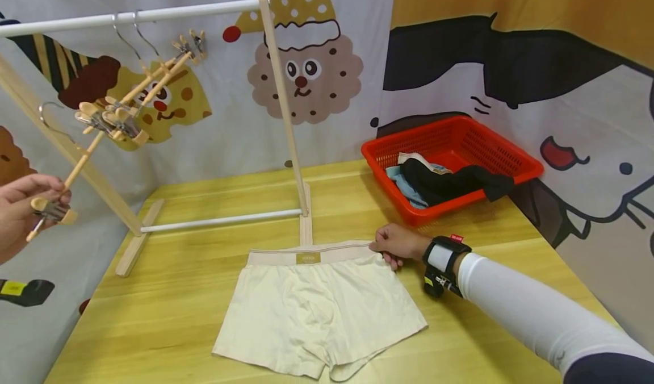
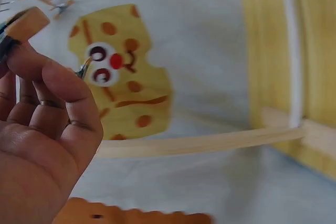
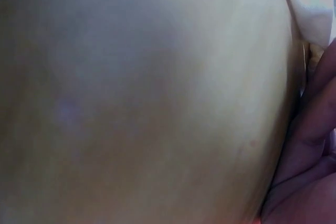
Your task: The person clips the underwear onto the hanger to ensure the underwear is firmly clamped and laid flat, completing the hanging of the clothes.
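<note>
At nine o'clock, the left hand (image 1: 25, 208) grips a hanger (image 1: 83, 162) near one end, likely to steady it; the right hand (image 1: 403, 242) pinches the shorts (image 1: 317, 310) at two o'clock, apparently keeping them flat.

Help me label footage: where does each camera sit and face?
Head: on head, facing forward and down at shorts; left hand, right hand, sleeve show.
Left wrist: on wrist, facing rack and backdrop; left hand shows.
Right wrist: on wrist, facing blurred surface, probably the table; right hand partly shows.
Head and left wrist share rack, left hand.
</note>
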`<act>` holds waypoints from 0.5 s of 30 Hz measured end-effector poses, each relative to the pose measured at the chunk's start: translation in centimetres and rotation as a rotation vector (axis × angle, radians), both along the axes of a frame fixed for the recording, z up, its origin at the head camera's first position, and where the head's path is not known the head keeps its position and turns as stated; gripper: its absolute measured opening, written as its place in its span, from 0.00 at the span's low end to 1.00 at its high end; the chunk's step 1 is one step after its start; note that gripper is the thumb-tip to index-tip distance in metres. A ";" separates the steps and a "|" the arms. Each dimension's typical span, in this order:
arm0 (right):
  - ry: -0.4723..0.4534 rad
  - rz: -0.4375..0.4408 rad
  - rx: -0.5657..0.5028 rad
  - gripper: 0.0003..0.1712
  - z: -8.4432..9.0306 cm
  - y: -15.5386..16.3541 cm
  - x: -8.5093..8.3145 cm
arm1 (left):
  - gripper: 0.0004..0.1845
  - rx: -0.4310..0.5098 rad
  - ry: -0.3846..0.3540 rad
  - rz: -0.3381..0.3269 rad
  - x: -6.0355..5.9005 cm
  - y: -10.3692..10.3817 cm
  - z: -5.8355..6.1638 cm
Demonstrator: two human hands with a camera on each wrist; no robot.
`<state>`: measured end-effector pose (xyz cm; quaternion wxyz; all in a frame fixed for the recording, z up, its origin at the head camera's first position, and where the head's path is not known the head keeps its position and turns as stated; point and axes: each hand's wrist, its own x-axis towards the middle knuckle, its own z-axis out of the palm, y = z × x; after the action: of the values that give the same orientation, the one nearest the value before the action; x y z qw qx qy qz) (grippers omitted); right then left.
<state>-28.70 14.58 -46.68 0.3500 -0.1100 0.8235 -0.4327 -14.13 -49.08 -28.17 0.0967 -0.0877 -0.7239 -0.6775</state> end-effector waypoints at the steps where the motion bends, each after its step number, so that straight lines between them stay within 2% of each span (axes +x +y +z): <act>1: 0.001 0.001 0.002 0.18 0.0 0.0 0.0 | 0.12 -0.029 -0.020 0.008 0.4 0.4 -0.6; 4: 0.001 0.007 0.008 0.18 0.0 0.1 0.0 | 0.12 -0.162 -0.077 0.005 1.5 1.5 -2.4; 6: -0.001 0.009 0.008 0.18 0.0 0.1 0.0 | 0.14 -0.235 -0.094 -0.034 2.1 2.3 -3.5; 9: -0.007 0.009 0.002 0.18 -0.1 0.1 0.0 | 0.17 -0.239 -0.104 -0.176 2.5 3.2 -5.3; 11: -0.007 0.005 -0.001 0.19 -0.2 0.0 -0.1 | 0.19 -0.167 -0.119 -0.311 2.5 3.9 -6.4; 13: -0.002 0.004 -0.004 0.19 -0.3 0.0 -0.2 | 0.20 -0.117 -0.143 -0.418 2.4 4.8 -7.2; 15: 0.002 0.005 -0.005 0.19 -0.4 0.0 -0.3 | 0.20 -0.122 -0.162 -0.501 2.2 5.7 -7.8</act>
<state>-28.99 14.60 -47.05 0.3501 -0.1131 0.8225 -0.4336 -11.92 -43.33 -35.97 -0.1376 -0.2151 -0.7243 -0.6404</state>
